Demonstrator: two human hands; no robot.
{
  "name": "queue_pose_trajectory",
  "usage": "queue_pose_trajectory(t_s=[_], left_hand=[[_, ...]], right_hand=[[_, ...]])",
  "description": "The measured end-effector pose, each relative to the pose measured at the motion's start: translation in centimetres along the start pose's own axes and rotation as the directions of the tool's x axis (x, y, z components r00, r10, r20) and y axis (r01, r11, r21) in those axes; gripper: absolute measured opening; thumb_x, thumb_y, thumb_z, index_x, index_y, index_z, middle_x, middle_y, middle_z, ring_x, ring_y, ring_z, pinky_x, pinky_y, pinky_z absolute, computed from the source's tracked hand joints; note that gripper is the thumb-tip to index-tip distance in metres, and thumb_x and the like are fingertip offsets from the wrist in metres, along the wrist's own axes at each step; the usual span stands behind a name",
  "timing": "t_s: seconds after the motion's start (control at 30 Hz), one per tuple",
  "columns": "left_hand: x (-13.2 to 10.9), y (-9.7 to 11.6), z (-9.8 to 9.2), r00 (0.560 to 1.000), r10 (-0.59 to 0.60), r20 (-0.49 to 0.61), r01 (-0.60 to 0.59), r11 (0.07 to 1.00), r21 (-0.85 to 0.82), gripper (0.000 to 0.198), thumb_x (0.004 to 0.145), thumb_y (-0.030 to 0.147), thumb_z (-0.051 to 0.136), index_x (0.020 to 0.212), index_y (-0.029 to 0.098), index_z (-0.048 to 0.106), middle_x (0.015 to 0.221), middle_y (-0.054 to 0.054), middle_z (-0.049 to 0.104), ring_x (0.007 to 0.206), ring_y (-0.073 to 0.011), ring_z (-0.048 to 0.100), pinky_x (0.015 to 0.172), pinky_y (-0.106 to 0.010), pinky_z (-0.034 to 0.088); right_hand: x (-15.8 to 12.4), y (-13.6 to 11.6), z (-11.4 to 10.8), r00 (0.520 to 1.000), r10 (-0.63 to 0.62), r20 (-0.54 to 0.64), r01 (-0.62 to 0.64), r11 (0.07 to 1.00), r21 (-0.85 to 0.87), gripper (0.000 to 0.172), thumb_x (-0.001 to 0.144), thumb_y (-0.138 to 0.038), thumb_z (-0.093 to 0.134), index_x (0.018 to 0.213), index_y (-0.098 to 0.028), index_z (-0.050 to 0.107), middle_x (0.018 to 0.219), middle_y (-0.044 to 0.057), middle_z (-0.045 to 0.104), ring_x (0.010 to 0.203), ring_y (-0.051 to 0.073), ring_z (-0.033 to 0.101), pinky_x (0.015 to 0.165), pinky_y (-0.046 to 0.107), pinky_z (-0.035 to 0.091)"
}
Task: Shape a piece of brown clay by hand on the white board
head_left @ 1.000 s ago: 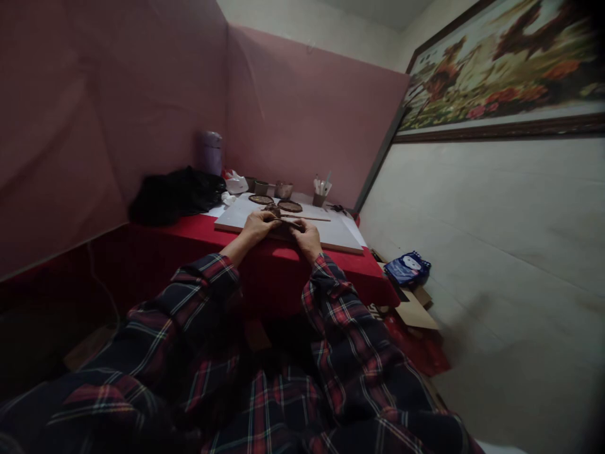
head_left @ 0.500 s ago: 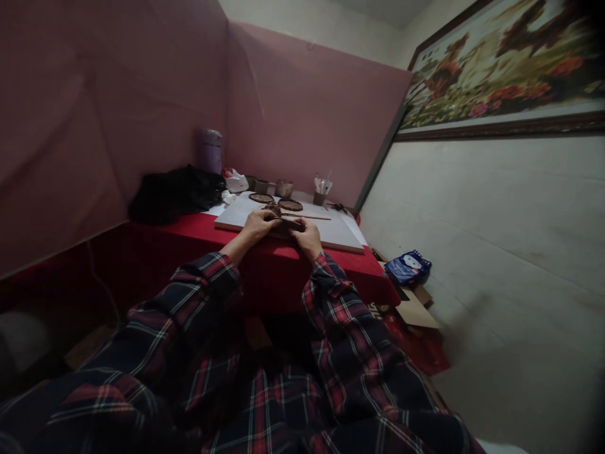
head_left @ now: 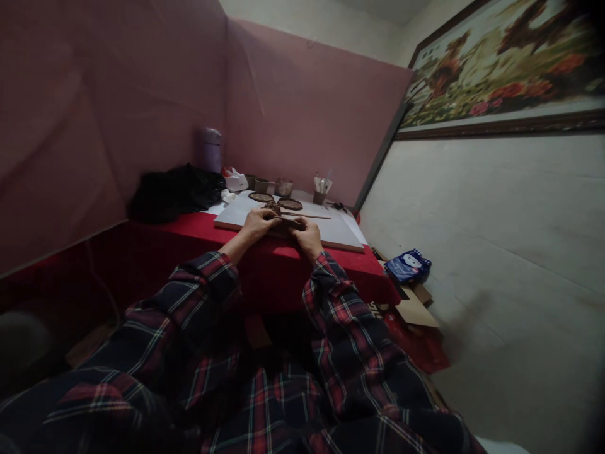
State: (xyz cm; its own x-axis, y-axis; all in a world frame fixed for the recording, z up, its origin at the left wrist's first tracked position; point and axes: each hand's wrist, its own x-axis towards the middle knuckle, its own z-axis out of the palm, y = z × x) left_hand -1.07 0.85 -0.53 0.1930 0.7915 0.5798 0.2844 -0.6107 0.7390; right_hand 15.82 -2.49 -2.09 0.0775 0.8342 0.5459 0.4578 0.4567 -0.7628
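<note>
Both my hands rest on a white board (head_left: pixel 338 234) that lies on a red-covered table (head_left: pixel 198 227). My left hand (head_left: pixel 258 224) and my right hand (head_left: pixel 308 237) are curled round a dark brown lump (head_left: pixel 283 226), which looks like clay, between them. A thin wooden stick (head_left: pixel 307 216) lies on the board just beyond my fingers. Two flat dark discs (head_left: pixel 261 197) (head_left: pixel 290 204) sit further back on the board. Plaid sleeves cover both my arms.
A black bag (head_left: pixel 174 189), a purple flask (head_left: pixel 211 149), small cups (head_left: pixel 284 187) and a pot of tools (head_left: pixel 322 188) line the table's back. Pink panels stand behind. On the floor at right lie cardboard (head_left: pixel 416 309) and a blue packet (head_left: pixel 407 265), below a framed picture (head_left: pixel 501 69).
My hands have stayed on the brown lump with only slight finger movement. The view has shifted a little upward.
</note>
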Motion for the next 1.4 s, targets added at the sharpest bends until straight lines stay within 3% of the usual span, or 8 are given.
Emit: queue_pose_trajectory(t_s=[1.4], left_hand=[[0.1, -0.1, 0.2, 1.000, 0.013, 0.010, -0.013, 0.998, 0.060, 0.019, 0.070, 0.029, 0.065, 0.080, 0.014, 0.072, 0.080, -0.005, 0.072, 0.073, -0.0158, 0.060, 0.069, -0.026, 0.045]], right_hand=[[-0.2, -0.7, -0.2, 1.000, -0.014, -0.012, 0.013, 0.996, -0.092, 0.012, 0.074, -0.028, 0.061, 0.080, -0.019, 0.065, 0.079, 0.001, 0.068, 0.076, 0.017, 0.060, 0.076, 0.029, 0.048]])
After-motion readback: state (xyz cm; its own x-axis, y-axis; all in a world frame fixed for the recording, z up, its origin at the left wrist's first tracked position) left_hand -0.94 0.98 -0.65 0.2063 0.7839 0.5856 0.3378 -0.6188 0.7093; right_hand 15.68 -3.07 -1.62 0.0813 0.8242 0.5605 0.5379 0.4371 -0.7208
